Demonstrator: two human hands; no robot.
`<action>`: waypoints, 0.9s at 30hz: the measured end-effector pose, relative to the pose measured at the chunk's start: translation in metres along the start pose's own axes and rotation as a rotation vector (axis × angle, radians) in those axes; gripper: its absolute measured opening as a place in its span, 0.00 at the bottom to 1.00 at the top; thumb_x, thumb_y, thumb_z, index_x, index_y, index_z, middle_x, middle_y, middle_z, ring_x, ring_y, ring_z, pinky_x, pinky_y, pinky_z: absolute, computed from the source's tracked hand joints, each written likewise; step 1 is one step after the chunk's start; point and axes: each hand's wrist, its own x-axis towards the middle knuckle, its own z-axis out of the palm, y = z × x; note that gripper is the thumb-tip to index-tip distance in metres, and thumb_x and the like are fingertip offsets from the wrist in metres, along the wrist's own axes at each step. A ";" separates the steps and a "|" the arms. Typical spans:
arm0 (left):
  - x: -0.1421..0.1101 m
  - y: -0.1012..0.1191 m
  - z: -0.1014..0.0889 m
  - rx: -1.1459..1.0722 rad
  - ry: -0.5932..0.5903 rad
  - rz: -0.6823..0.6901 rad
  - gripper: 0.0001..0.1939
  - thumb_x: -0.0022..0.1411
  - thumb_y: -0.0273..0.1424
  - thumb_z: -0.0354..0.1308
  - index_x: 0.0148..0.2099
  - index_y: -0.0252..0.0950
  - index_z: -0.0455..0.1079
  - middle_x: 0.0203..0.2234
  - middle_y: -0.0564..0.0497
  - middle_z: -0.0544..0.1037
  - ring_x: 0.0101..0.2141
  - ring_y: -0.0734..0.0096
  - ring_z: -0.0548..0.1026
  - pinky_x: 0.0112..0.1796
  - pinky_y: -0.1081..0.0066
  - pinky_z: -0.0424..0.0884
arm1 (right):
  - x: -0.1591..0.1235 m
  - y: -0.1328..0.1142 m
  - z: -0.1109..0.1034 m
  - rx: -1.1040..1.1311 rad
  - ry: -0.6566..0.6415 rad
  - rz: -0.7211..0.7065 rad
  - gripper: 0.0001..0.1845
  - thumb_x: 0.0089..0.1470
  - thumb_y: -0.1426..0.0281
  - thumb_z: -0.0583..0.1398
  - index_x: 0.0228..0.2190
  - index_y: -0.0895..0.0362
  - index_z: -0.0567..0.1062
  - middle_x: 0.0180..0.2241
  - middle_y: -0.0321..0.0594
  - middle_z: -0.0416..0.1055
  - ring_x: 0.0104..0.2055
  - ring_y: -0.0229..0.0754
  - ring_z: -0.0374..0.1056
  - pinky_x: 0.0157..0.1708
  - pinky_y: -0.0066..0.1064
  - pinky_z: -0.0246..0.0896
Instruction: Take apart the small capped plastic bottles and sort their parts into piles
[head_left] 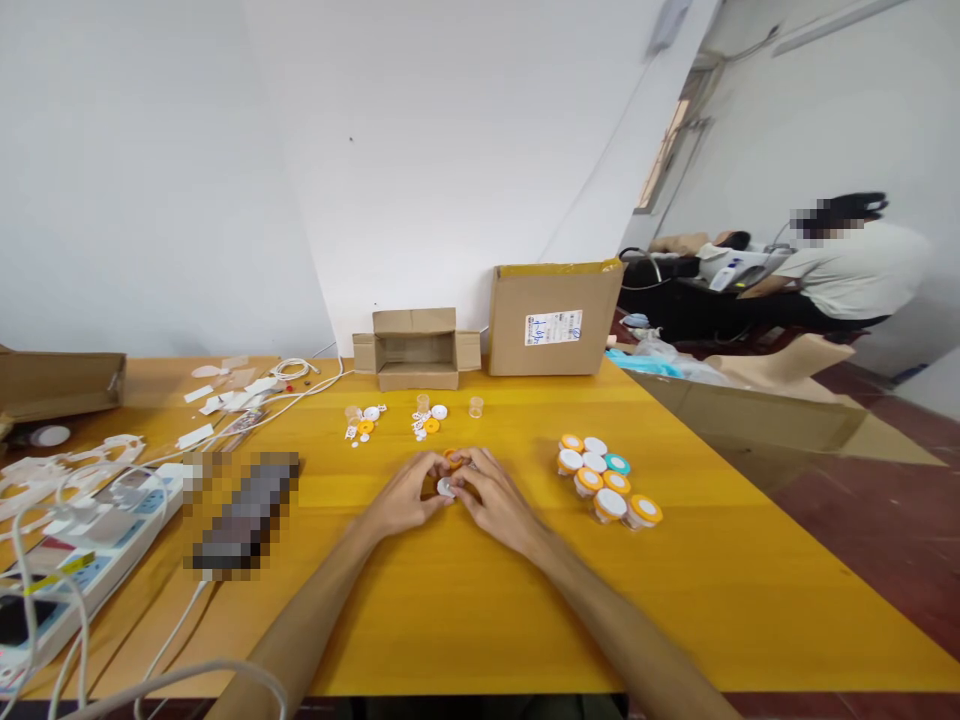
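The left hand (411, 496) and the right hand (496, 500) meet over the table (480, 620), fingers bent inward and thumbs pointing at each other. The right hand pinches a small white cap (445, 487) between its thumb and fingers. The left thumb reaches the cap's lower edge, with its fingers arched above; whether they press on anything is too blurred to tell. An orange ring (452, 458) shows among the fingertips just beyond the cap, partly hidden; whether the two are joined cannot be told.

The cap is round, with its pale face partly covered by the fingers. Beyond the hands, toward the wall, lie two little groups of loose parts, each with a clear cup, a white lid and an orange ring, and a third clear cup (476, 407) stands to their right.

Well to the right of the right hand sits a cluster of lidded jars (600, 480), mostly orange and white, one teal. Bare wood lies between them and the hand, and also toward the near edge. Left of the left forearm are a phone (247, 510) and a power strip (112, 560).
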 end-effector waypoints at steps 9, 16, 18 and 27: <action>0.000 0.004 0.000 0.013 -0.007 0.035 0.11 0.57 0.26 0.61 0.42 0.39 0.66 0.35 0.53 0.73 0.37 0.68 0.71 0.41 0.69 0.67 | 0.000 0.004 0.002 0.059 -0.006 0.044 0.10 0.56 0.81 0.59 0.32 0.53 0.74 0.46 0.44 0.69 0.51 0.47 0.67 0.51 0.42 0.64; -0.001 0.008 -0.001 0.045 -0.003 0.061 0.10 0.56 0.25 0.61 0.41 0.39 0.66 0.35 0.52 0.74 0.37 0.68 0.71 0.42 0.69 0.68 | 0.001 0.004 0.003 0.061 0.018 0.045 0.12 0.55 0.83 0.58 0.30 0.53 0.74 0.45 0.43 0.70 0.51 0.46 0.67 0.49 0.40 0.66; -0.001 0.009 -0.002 0.053 -0.008 0.058 0.10 0.56 0.26 0.60 0.41 0.39 0.66 0.35 0.52 0.74 0.37 0.68 0.72 0.42 0.69 0.68 | 0.001 0.004 0.003 0.053 0.015 0.036 0.12 0.55 0.83 0.58 0.30 0.53 0.74 0.44 0.43 0.70 0.50 0.46 0.68 0.49 0.40 0.66; -0.002 0.010 -0.003 0.112 -0.023 0.073 0.09 0.58 0.27 0.58 0.43 0.39 0.67 0.37 0.51 0.75 0.39 0.67 0.73 0.46 0.67 0.68 | 0.001 0.005 0.001 0.029 0.011 0.046 0.11 0.53 0.83 0.61 0.30 0.53 0.76 0.44 0.41 0.71 0.48 0.45 0.69 0.47 0.39 0.67</action>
